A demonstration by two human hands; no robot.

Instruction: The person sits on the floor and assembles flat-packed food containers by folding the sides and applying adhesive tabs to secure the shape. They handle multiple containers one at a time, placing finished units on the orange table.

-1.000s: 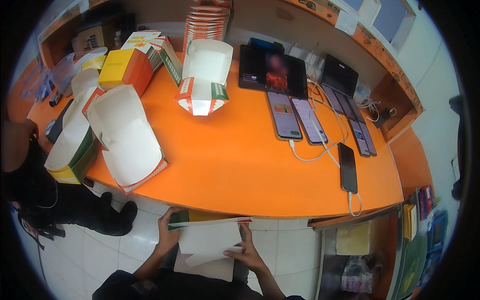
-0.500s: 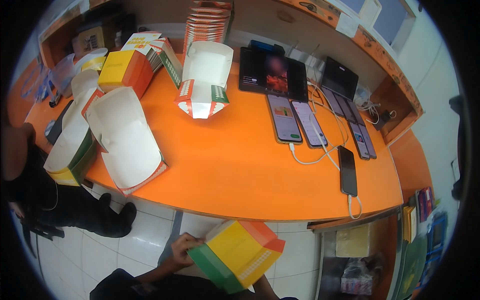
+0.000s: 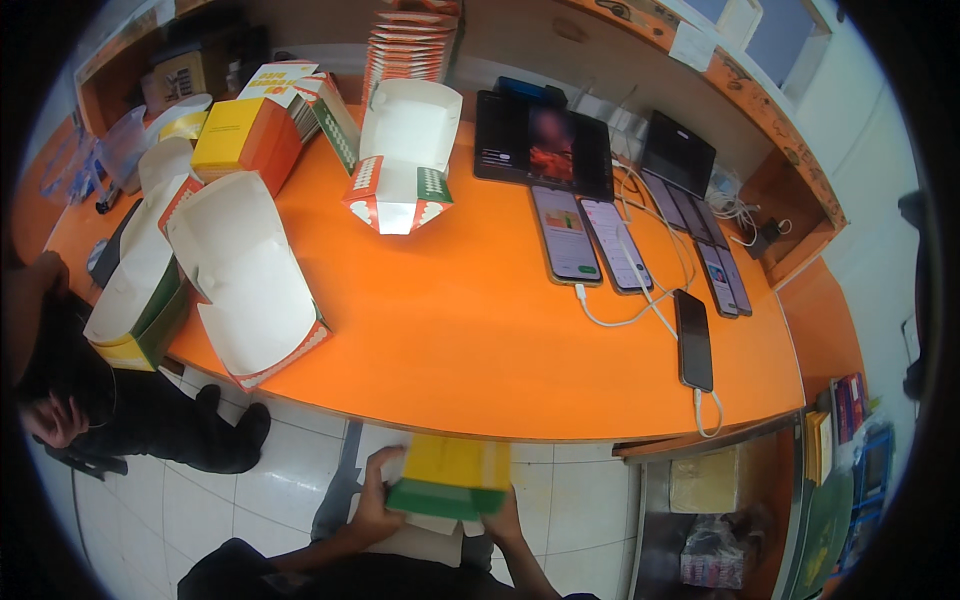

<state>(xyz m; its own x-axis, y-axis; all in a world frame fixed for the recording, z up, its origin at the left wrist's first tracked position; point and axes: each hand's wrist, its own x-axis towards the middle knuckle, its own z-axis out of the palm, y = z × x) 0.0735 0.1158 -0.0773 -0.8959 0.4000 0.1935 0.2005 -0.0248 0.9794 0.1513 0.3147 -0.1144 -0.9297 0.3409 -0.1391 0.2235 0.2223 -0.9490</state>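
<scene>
A yellow and green cardboard food box (image 3: 452, 466) is between my hands, in front of the table's near edge and blurred by motion. My left hand (image 3: 376, 508) grips its left side, thumb upward. On its right lower corner closes my right hand (image 3: 504, 520), its fingers partly hidden behind the cardboard. White inner flaps hang below the green side. On the table, an open white-lined box (image 3: 250, 270) lies at the left. Another open box (image 3: 405, 150), with red and green sides, stands further back.
A tall stack of folded boxes (image 3: 408, 50) and a yellow and orange box (image 3: 245, 140) stand at the back. Phones (image 3: 566, 235) and a tablet (image 3: 542, 145) with white cables (image 3: 640, 318) lie at the right. Another person (image 3: 100, 410) sits at the left. An open drawer (image 3: 700, 500) is lower right.
The food box has turned so its yellow and green sides lie level, and it has moved left. My right hand has come into view at its right side.
</scene>
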